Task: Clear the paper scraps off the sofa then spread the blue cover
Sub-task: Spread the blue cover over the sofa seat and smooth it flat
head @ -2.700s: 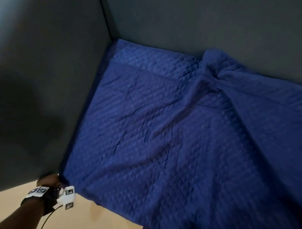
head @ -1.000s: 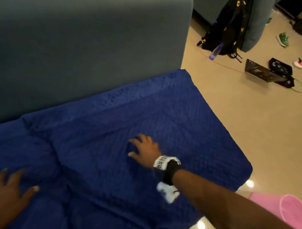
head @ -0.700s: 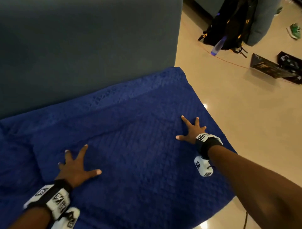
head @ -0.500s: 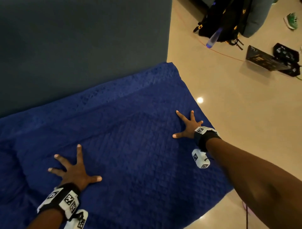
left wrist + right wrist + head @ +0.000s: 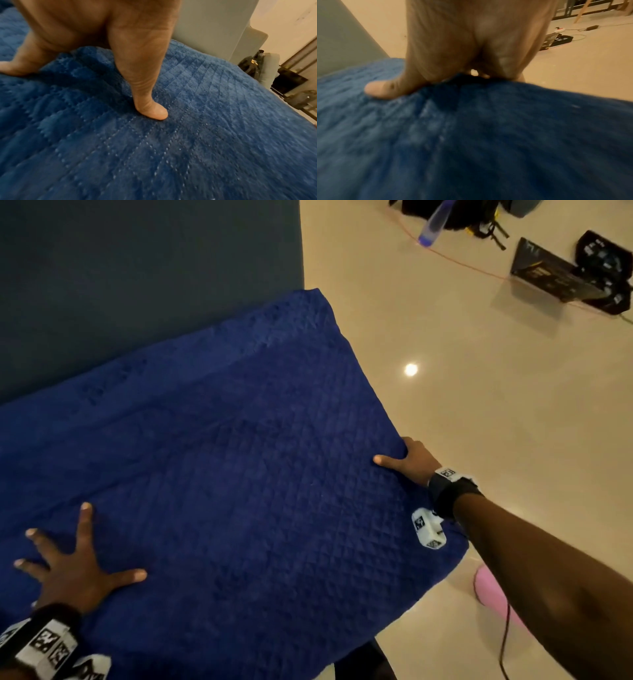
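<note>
Right hand (image 5: 416, 462) grips the side edge of the blue cover (image 5: 239, 474): thumb lies flat on top, fingers curl down over the edge and out of sight. Left hand (image 5: 73, 568) presses flat on the cover, fingers splayed and straight, holding nothing. Cover lies spread over the sofa seat, its far edge against the grey backrest (image 5: 147, 275), its near corner hanging toward the beige floor (image 5: 496, 405).
</note>
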